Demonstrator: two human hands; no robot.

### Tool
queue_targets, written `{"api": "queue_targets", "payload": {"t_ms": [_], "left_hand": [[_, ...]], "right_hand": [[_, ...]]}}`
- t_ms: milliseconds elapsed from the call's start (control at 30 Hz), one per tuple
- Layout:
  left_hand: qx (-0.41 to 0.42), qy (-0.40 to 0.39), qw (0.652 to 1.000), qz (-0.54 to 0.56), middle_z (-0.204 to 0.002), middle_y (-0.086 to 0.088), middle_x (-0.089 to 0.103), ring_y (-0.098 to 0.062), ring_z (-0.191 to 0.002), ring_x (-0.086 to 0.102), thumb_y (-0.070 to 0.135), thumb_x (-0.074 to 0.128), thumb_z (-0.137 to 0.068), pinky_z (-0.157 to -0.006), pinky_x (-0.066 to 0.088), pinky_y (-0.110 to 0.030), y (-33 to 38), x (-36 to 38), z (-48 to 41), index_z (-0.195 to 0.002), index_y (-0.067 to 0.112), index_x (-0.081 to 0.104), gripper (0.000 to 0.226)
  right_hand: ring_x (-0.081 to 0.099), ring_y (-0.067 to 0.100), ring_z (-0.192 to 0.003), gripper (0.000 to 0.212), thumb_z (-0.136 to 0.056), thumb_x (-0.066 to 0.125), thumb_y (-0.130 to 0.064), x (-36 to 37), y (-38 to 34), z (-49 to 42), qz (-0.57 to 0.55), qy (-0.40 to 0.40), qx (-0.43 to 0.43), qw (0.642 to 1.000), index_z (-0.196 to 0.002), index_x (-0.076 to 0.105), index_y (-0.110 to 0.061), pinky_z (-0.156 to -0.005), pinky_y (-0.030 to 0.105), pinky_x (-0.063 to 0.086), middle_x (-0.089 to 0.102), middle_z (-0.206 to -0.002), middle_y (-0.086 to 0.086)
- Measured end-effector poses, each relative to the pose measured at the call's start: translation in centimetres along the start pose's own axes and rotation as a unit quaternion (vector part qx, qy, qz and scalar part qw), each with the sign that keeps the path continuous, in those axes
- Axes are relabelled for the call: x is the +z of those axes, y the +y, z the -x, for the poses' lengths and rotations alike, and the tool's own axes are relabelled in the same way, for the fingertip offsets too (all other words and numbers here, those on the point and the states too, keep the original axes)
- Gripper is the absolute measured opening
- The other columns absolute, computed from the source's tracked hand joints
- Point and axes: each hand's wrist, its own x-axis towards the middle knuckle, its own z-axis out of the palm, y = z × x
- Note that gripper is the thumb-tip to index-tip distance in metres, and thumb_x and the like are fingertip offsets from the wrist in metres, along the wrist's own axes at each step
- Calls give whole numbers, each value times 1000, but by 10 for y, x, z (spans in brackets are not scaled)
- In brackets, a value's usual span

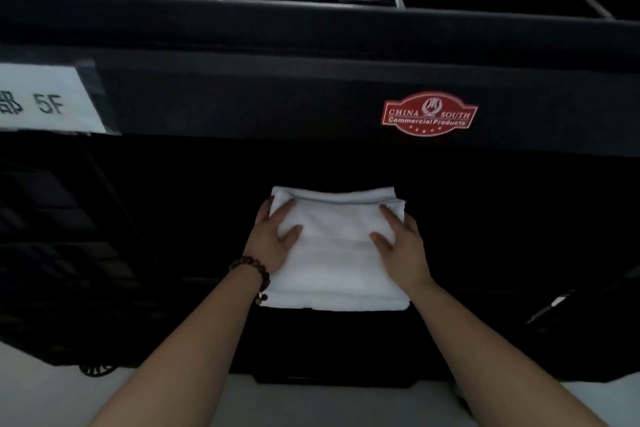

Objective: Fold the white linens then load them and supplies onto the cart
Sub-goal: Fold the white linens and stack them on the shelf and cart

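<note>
A folded white linen (334,253) lies at the mouth of the dark lower shelf of a black housekeeping cart (277,97). My left hand (273,236) holds its left side, thumb on top and fingers wrapped round the far left corner. My right hand (400,243) holds its right side the same way, thumb on top. The linen's far end reaches into the shelf and its near edge hangs at the shelf front. A dark bead bracelet sits on my left wrist.
The cart's front panel carries a red oval logo sticker (429,113) and a white paper label reading 5F (45,102). Its top tray (311,0) holds dark compartments and a white cable. A caster wheel (95,369) shows at lower left on the pale floor (52,399).
</note>
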Motion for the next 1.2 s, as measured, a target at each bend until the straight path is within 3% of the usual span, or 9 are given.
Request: {"api": "queue_targets", "payload": {"t_ms": [167,267,400,500,633,833,967,1100,1200], "left_hand": [[-56,-33,998,-24,-160,3,5,-24,-143,23,42,49,-97,-115,26,-36,-20,19,-12,-149,37,28,56],[-89,-60,976,-190,-161,5,-4,-34,-143,14,56,35,-97,-115,22,-47,-24,18,-15,-148,48,17,55],[11,12,917,-398,-160,0,-17,-32,-145,-16,47,25,-99,-115,-7,-59,-7,28,-18,-152,36,13,55],[95,-35,910,-403,-161,-4,-10,-25,-145,-19,44,21,-101,-117,-12,-46,8,47,-18,-154,22,11,59],[32,-130,923,-361,-160,-8,-13,-21,-147,-14,50,19,-101,-119,-5,-37,2,54,-19,-154,28,-2,61],[5,-141,925,-352,-160,0,-16,-15,-147,-12,66,19,-95,-120,-1,-37,-14,42,-18,-152,37,-4,68],[22,-138,949,-281,-161,1,-9,-12,-147,-10,58,28,-98,-119,-4,-32,-16,35,-16,-153,35,7,63],[113,-62,962,-242,-161,-3,8,-15,-148,-2,53,36,-99,-118,-8,-28,-18,24,6,-152,28,22,60],[225,35,936,-267,-154,-8,30,-24,-146,19,69,40,-88,-119,1,-42,-21,30,45,-148,23,35,76]], "right_hand": [[37,25,-134,57,-95,56,-40,31,22,-16,38,-31,18,999,-147,35,-31,-104,19,27,26,-154,8],[31,29,-136,58,-94,50,-49,32,27,-20,85,-67,53,993,-147,30,-38,-108,32,30,18,-157,7],[-8,30,-146,56,-96,37,-53,33,10,-24,304,-20,-32,952,-149,26,-38,-114,55,4,-10,-161,0],[-18,21,-146,55,-99,27,-45,52,-15,-24,282,-104,-131,945,-152,19,-31,-111,48,-18,-6,-162,-3],[-16,13,-146,58,-98,14,-52,75,-14,-21,289,-211,-105,928,-151,-5,-37,-113,45,-17,-13,-160,-8],[-20,9,-144,89,-68,-8,-84,56,33,-34,291,-187,-23,938,-148,-10,-45,-117,42,-11,-23,-157,-13],[-20,8,-144,72,-87,11,-74,50,36,-30,243,-201,-25,949,-150,-6,-43,-118,42,-10,-20,-159,-11],[-19,6,-143,76,-87,8,-75,29,18,-9,246,-156,-93,952,-152,2,-37,-114,44,-20,-11,-161,-8],[2,14,-147,92,-79,16,-86,21,0,40,246,-76,-195,946,-152,16,-30,-115,49,-15,13,-160,-2]]}}
